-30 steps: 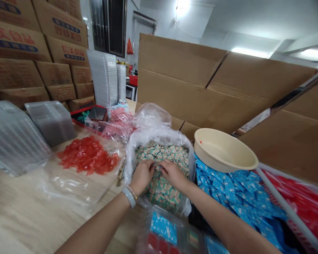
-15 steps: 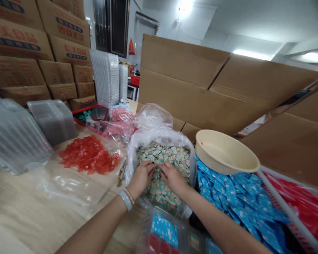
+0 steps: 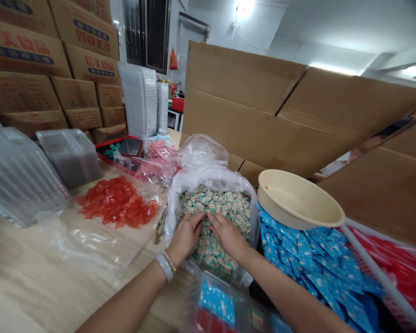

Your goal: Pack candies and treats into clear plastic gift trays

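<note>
A clear plastic bag stands open in front of me, filled with small green-and-white wrapped sweets. Both my hands rest on top of that heap, side by side and touching. My left hand lies palm down with its fingers curled into the sweets; a white band and a bead bracelet circle its wrist. My right hand lies flat on the sweets with its fingers stretched forward. What the fingertips hold, if anything, is hidden among the wrappers.
A cream plastic basin sits on a heap of blue packets; red packets lie further right. Red sweets lie on plastic film on the wooden table. Clear trays, stacked cartons and tall cardboard flaps surround.
Both hands have drawn slightly nearer to me across the green sweets, fingers working among them. The view has shifted a little.
</note>
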Available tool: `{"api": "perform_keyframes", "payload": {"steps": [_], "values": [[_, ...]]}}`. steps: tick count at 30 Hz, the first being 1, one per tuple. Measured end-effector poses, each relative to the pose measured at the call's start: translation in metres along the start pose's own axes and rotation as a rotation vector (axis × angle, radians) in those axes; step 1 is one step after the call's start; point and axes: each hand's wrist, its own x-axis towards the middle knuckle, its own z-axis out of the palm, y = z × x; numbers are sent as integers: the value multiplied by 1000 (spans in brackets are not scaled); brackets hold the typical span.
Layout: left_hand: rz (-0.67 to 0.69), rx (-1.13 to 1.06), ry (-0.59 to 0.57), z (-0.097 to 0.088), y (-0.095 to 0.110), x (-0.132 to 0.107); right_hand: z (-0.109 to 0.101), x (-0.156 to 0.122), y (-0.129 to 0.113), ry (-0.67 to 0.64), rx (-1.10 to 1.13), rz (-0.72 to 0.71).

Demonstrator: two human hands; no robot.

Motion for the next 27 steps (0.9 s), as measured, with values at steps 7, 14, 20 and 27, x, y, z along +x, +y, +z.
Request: {"api": "perform_keyframes", "payload": {"steps": [7,14,20,27], "values": [[-11,-32,10,-6,3,0,-9,-1,-4,11,5,22],[-52,-251,40,-14,9,-5,-19,-3,-14,169,280,98],[-445,-743,43,-9,9,0,-20,2,-22,176,359,121],[-824,-1346,-93,-25,18,1,-18,0,-9,194,252,153]]}}
